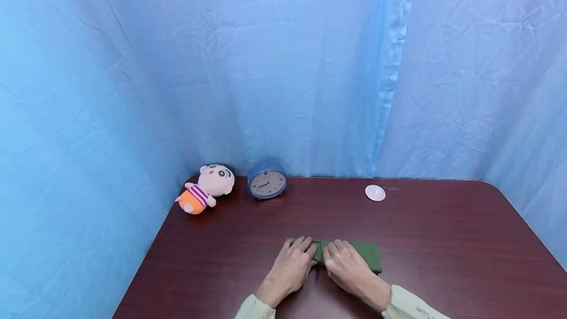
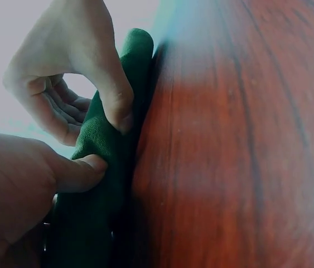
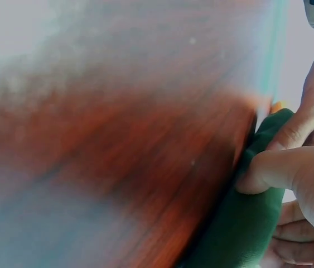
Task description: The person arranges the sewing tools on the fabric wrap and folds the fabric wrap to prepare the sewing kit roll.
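A long, narrow green fabric bundle (image 1: 368, 256), folded or rolled, lies across the near part of the table. My left hand (image 1: 292, 264) grips its left end, fingers over the top and thumb at the near side. Around the middle, my right hand (image 1: 347, 265) pinches the fabric with curled fingers. In the left wrist view, the left thumb presses into the green cloth (image 2: 94, 131), close to the right thumb. The right wrist view shows the right thumb on the near face of the same cloth (image 3: 240, 223). Both palms hide parts of the bundle.
A plush doll (image 1: 208, 188) in a striped top lies at the table's back left. Beside it stands a blue alarm clock (image 1: 267, 182). A round whitish disc (image 1: 375, 192) rests near the back edge. Blue curtains (image 1: 283, 73) surround the dark red wooden table (image 1: 443, 240).
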Demonstrator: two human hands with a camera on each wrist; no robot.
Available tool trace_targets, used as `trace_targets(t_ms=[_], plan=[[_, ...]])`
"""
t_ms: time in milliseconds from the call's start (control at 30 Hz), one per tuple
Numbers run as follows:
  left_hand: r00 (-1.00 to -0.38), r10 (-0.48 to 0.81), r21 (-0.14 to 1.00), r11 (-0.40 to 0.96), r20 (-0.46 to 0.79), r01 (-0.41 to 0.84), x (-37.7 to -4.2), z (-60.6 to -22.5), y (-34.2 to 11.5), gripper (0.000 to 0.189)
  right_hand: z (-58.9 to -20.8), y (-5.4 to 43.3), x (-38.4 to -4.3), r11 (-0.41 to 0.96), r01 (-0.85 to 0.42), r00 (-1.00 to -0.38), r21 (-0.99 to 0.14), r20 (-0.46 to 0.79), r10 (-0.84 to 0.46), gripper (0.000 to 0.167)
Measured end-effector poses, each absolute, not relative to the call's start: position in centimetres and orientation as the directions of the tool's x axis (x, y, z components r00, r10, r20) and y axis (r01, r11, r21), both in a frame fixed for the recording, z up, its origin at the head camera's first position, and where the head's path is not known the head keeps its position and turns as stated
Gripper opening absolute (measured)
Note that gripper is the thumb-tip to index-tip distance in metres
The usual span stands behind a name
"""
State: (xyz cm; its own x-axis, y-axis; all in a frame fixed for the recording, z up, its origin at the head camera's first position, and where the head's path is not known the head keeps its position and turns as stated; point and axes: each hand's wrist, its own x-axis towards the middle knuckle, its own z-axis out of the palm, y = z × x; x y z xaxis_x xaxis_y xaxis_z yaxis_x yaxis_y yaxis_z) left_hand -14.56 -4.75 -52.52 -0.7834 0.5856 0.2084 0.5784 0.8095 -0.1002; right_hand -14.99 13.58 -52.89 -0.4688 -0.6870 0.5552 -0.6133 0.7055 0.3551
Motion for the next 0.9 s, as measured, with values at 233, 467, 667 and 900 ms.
trace_targets(t_ms=[233,467,667,900], plan=[[-0.781,0.589,-0.109,0.807,0.209,0.58,-14.5,-52.7,-4.8,0.033,-52.2,14.0,-14.4,0.725,-0.625,-0.564,0.289,0.476,-0.675,0.035],[-0.791,0.569,-0.098,0.821,0.224,0.563,-14.4,-52.3,-5.1,0.042,-51.5,14.8,-14.1,0.781,-0.595,-0.646,0.188,0.466,-0.605,0.059],[-0.824,0.533,-0.054,0.844,0.194,0.534,-14.2,-51.1,-5.4,0.064,-50.7,15.9,-13.6,0.835,-0.544,-0.71,0.083,0.485,-0.51,0.069],[-0.843,0.519,0.01,0.851,0.139,0.525,-13.8,-50.3,-5.4,0.088,-50.7,16.5,-12.3,0.892,-0.442,-0.849,-0.092,0.364,-0.383,0.078]])
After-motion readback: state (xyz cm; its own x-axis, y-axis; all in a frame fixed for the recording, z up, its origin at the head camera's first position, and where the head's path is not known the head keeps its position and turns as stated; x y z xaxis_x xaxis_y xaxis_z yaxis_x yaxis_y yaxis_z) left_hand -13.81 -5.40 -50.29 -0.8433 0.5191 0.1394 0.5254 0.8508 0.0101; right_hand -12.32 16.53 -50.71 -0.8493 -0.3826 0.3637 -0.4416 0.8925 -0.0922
